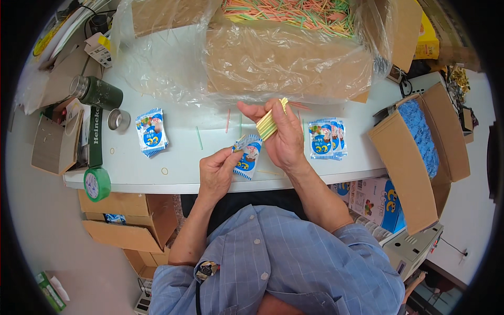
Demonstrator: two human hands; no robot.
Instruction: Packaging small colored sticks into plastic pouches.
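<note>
My left hand (218, 170) pinches the upper edge of a small blue and white packet (247, 160) with a cartoon figure on it. Thumb and fingers of my right hand (283, 134) are closed round a bundle of thin yellow-green sticks (266, 127). The lower ends of the bundle are close by the packet's top; I cannot tell whether any are inside. Beyond both hands, a plastic-lined carton (289, 58) holds a heap of loose pink, green and yellow sticks (294, 16). Similar packets lie in a left stack (152, 132) and a fanned right pile (326, 138).
Loose sticks and rubber bands lie on the white table (184, 176). At left are a dark jar (102, 93), a metal cup (118, 120) and green tape (97, 185) by the edge. An open carton with blue contents (419, 134) stands at right; another carton (126, 220) sits below left.
</note>
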